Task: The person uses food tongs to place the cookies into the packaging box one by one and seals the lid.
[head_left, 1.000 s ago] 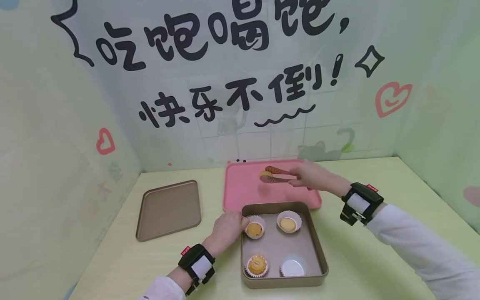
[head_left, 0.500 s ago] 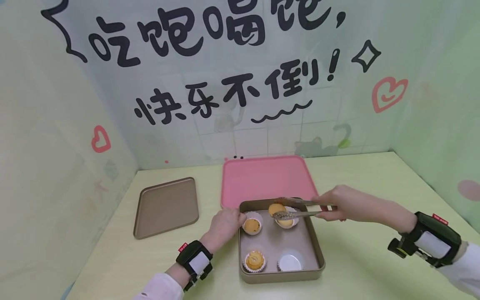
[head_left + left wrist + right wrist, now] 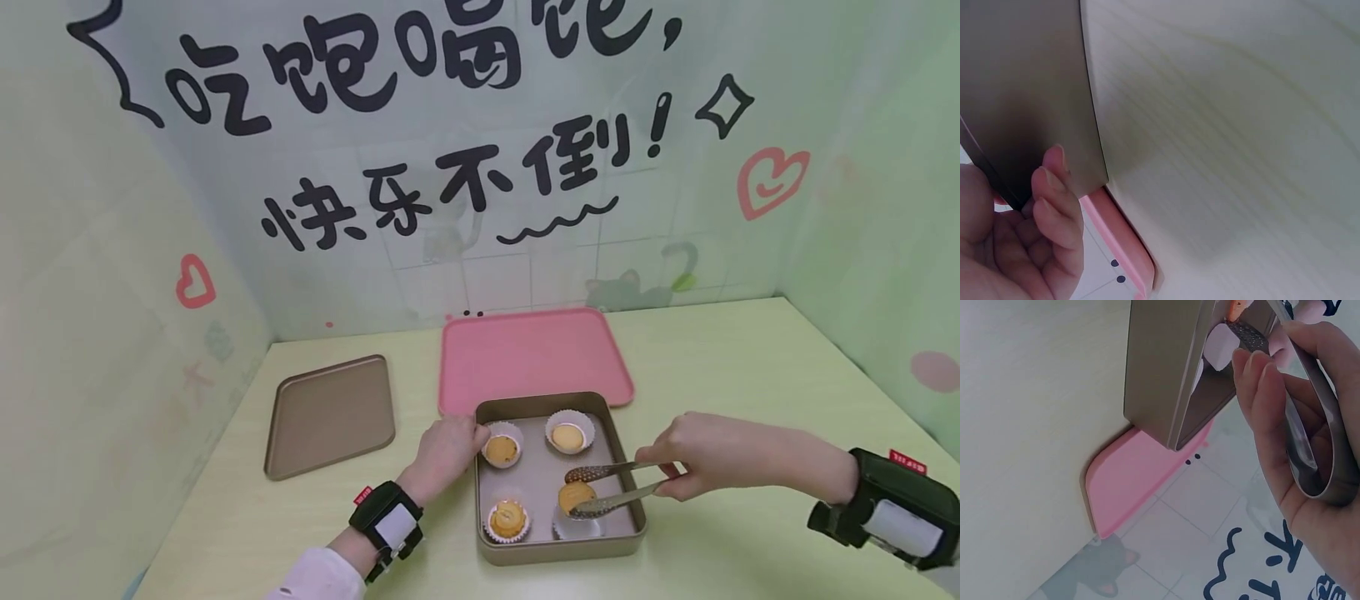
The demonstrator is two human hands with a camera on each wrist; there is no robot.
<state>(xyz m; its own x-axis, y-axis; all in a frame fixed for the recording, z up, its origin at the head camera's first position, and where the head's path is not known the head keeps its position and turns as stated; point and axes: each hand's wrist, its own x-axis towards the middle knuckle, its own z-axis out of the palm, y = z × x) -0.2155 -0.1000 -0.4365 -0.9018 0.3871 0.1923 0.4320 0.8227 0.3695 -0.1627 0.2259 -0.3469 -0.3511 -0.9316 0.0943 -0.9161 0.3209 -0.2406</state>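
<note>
In the pan (image 3: 562, 552), gripped at ten o'clock by the left hand (image 3: 444, 454), three cups (image 3: 587, 426) are filled; over the seemingly last cup (image 3: 573, 531), at five o'clock, a pastry (image 3: 576, 497) is held by tongs (image 3: 618, 499) pinched in the right hand (image 3: 708, 458).

Closes in with a pale back wall (image 3: 337, 287), a cream left wall (image 3: 90, 375) and a green right wall (image 3: 885, 283). Carries black lettering (image 3: 477, 192) across the upper half, a red heart (image 3: 196, 282) at left, a second heart (image 3: 770, 188) upper right, a grey cat (image 3: 618, 292) low right of centre. Spreads below into a wood-grained table (image 3: 712, 358), softly lit
</note>
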